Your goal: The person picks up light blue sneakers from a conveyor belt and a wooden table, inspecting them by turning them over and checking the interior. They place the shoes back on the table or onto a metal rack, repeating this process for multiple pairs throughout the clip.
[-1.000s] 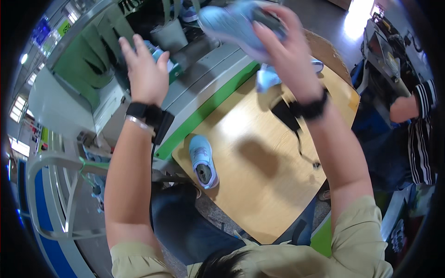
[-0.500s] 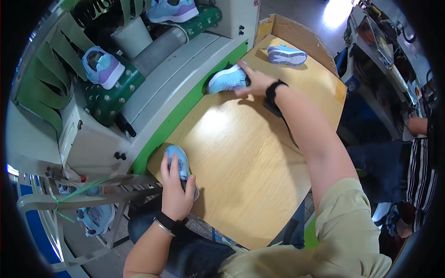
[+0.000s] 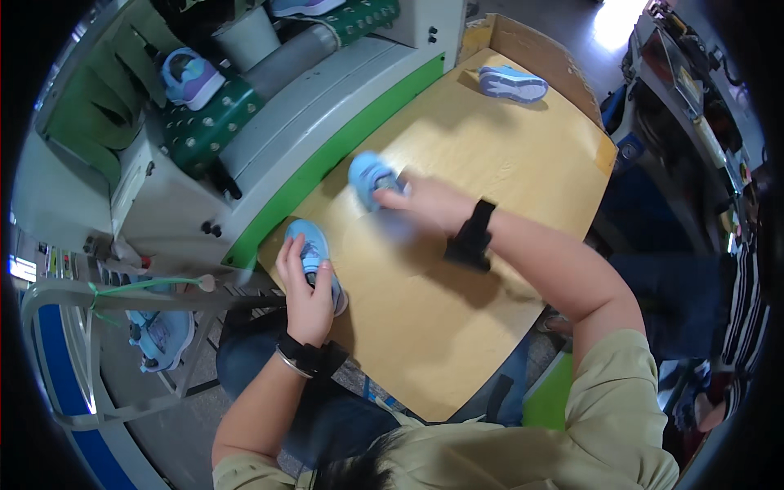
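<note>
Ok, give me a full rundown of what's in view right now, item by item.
Shoe under left hand: one, light blue, near left edge of table.
Shoe at right hand: one, light blue, blurred, beside the green strip.
Far shoe: one, light blue, far end of table.
Shoe on conveyor: one, blue and lilac, on green studded belt.
Shoes on rack: light blue, count unclear, low left.
Table: one, tan wood.
Machine: one, grey with green strip, left of table.
Bucket: one, grey, top.
Left hand: on the near shoe, black wristband.
Right hand: touching the blurred shoe, black wrist strap.

Khaki short sleeves, black wristbands on both wrists, dark trousers.
</note>
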Available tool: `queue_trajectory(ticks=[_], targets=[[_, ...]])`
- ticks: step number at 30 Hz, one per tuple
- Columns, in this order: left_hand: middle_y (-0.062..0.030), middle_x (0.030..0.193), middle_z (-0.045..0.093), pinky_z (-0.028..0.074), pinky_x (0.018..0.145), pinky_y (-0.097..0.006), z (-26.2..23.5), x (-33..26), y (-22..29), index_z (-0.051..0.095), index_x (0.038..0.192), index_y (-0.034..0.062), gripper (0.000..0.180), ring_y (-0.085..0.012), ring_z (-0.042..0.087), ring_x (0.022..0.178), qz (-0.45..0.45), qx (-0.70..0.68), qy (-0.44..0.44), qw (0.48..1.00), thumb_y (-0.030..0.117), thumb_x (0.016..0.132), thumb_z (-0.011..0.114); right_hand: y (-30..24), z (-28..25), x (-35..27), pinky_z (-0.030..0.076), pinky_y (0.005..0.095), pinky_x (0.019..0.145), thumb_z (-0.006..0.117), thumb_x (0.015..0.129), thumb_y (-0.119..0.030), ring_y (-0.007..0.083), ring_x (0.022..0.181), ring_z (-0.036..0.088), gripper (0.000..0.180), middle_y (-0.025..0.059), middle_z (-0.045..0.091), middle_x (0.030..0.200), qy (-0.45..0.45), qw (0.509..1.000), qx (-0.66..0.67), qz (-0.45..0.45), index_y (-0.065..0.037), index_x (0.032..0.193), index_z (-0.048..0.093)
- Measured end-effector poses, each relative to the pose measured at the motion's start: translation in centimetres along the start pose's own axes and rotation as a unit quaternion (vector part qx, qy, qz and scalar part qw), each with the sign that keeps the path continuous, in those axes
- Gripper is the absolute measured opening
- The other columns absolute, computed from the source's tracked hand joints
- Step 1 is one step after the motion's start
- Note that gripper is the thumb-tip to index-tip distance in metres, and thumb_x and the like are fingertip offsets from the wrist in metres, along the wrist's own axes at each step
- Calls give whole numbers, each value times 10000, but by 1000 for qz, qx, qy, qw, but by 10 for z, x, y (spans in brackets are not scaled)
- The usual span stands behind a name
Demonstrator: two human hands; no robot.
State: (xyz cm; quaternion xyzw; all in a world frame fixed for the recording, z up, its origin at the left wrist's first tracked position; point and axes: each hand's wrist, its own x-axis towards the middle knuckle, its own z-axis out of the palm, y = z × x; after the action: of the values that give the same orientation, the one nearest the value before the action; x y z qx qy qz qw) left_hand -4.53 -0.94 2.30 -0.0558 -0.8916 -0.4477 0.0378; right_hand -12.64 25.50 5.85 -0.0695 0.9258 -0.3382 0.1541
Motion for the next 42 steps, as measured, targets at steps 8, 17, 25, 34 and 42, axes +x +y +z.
queue_trajectory(ticks=[8, 17, 25, 34, 42], targets=[[-223, 1570, 333, 299, 1176, -484, 13, -6, 7, 630, 1355, 87, 522, -414, 334, 1447, 85, 92, 42, 991, 237, 880, 784, 19, -9, 47, 477, 460, 1033, 668, 925, -513, 401, 1198, 611, 622, 254, 638, 1296, 38, 997, -30, -56, -17, 1297, 622], [-199, 1462, 436, 365, 1131, -471, 16, -3, -1, 643, 1338, 77, 659, -395, 441, 1347, 83, 74, 57, 992, 298, 765, 883, 268, -173, 114, 406, 566, 1066, 411, 1003, -658, 439, 1255, 538, 702, 205, 578, 1360, 309, 876, -305, 208, -49, 1280, 624], [-189, 1398, 469, 370, 1122, -457, 19, 1, 3, 620, 1354, 59, 659, -375, 456, 1330, 113, 92, 62, 987, 293, 790, 869, 301, -210, 72, 390, 411, 1129, 426, 935, -755, 346, 1332, 549, 852, 262, 583, 1408, 350, 855, 104, 368, -77, 1424, 590], [-188, 1344, 510, 378, 1091, -476, 21, -3, -6, 635, 1339, 64, 665, -391, 475, 1272, 125, 72, 92, 985, 299, 764, 874, 65, 46, 16, 377, 421, 1161, 710, 803, -79, 395, 1383, 452, 857, 267, 440, 1481, 195, 956, 204, -77, -53, 1553, 296], [-215, 1353, 506, 380, 1092, -467, 12, -1, -9, 643, 1324, 54, 587, -405, 472, 1271, 126, 44, 69, 989, 341, 841, 813, 17, 110, -95, 273, 432, 1207, 705, 916, -201, 347, 1498, 280, 931, 295, 304, 1574, 68, 925, 363, -93, -42, 1621, 118]])
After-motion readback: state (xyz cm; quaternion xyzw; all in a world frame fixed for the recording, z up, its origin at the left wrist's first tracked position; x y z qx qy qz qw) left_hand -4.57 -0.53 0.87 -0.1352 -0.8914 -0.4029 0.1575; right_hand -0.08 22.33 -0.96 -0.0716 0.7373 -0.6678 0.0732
